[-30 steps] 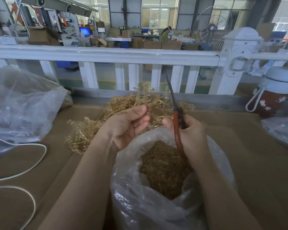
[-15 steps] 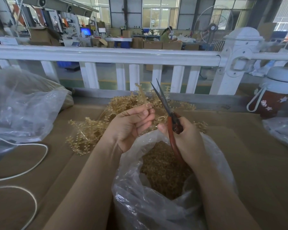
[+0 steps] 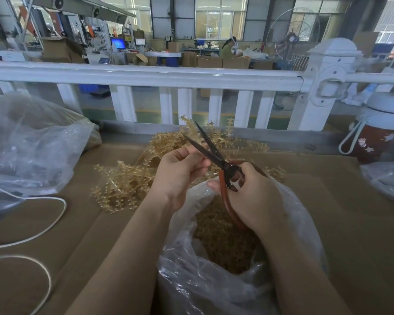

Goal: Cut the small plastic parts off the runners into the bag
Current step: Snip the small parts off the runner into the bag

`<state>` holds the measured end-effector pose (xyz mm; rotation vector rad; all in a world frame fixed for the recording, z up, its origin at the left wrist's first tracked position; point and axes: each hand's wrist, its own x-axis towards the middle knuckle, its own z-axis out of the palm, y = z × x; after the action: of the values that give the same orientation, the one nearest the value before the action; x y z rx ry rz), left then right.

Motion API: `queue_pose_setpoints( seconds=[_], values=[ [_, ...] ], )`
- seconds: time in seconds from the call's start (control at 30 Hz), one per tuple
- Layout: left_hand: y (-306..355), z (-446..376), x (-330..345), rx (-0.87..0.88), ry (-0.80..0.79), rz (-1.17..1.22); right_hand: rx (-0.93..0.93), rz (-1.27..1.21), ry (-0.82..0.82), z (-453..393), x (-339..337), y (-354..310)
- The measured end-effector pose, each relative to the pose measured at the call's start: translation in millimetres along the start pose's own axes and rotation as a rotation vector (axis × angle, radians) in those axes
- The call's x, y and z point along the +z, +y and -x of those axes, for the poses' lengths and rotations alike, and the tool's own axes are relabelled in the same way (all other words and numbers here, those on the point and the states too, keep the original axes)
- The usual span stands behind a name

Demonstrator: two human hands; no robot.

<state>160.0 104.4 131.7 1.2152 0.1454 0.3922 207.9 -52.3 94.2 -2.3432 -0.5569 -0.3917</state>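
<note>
My right hand (image 3: 250,196) grips red-handled scissors (image 3: 214,155) above the open clear plastic bag (image 3: 214,289). The dark blades are spread apart and point up to the left. My left hand (image 3: 180,171) has its fingers curled, with the fingertips pinched right at the blades; what they pinch is too small to make out. Cut tan plastic parts (image 3: 225,237) fill the bag's bottom. A heap of tan runners (image 3: 127,180) lies on the cardboard just behind and left of both hands.
A white railing (image 3: 146,76) runs across the back of the cardboard-covered bench (image 3: 350,223). A large clear bag (image 3: 32,151) sits at left above a white cord (image 3: 48,226). At right stand a red bottle with a white lid (image 3: 378,137) and another plastic bag (image 3: 387,178).
The scissors tilted from nearly upright toward the left and their blades opened. My left hand rose slightly to meet the blades.
</note>
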Motion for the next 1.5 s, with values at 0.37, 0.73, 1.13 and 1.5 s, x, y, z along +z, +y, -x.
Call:
queue_pose_setpoints(
  seconds=[0.37, 0.73, 1.13, 1.5],
  values=[
    [0.1, 1.6, 4.5, 0.070, -0.018, -0.038, 0.018, 0.085, 0.028, -0.4, -1.3, 0.3],
    [-0.8, 0.3, 3.1, 0.068, -0.012, -0.031, 0.008, 0.098, 0.089, 0.6, 1.1, 1.2],
    [-2.6, -1.9, 0.8, 0.074, 0.013, -0.015, 0.023, 0.086, 0.074, -0.8, 3.0, 3.7],
    [-5.8, -2.8, -0.1, 0.121, -0.019, -0.144, 0.021, 0.131, 0.119, -0.9, 0.3, 1.3]
  ],
)
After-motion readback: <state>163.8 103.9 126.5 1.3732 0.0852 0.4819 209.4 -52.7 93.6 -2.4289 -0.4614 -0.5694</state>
